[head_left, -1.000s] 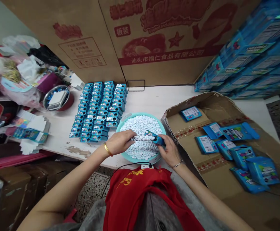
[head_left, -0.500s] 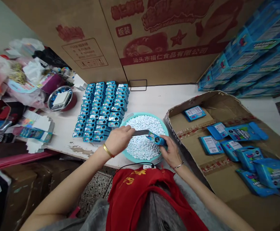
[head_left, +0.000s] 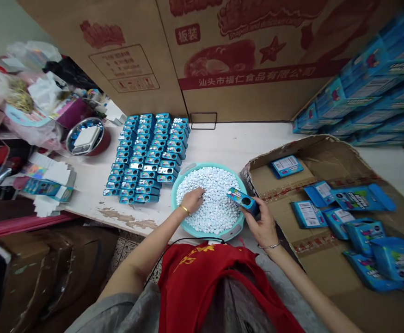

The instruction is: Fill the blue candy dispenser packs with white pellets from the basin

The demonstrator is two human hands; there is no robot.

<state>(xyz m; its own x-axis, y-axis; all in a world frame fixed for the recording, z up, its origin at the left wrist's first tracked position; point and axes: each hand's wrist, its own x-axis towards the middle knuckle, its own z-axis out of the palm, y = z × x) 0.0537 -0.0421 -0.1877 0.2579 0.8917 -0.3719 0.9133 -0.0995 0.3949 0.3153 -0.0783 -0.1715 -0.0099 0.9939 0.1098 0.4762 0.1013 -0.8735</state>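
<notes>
A turquoise basin [head_left: 237, 226] stands before me, full of small white candies [head_left: 212, 208]. My left hand [head_left: 192, 200], with a gold bangle at its wrist, is down at the candies on the basin's left side. Its fingers are closed round a dark scoop, nearly all of which is hidden by the hand and the candies. My right hand [head_left: 262, 225] grips a small blue candy box [head_left: 241, 198] over the basin's right side. A round dark hole shows in the box's upturned narrow face.
Left of the basin, rows of blue boxes [head_left: 146, 162] stand close together. An open carton [head_left: 313, 259] with several blue packs is on the right. Tall cardboard boxes [head_left: 125, 46] and stacked blue boxes [head_left: 354, 97] line the back. A bowl [head_left: 100, 143] sits at far left.
My left hand has moved from beside the blue box down into the candies, taking the scoop off the box. My right hand has shifted slightly right with the box, whose holed face now shows more.
</notes>
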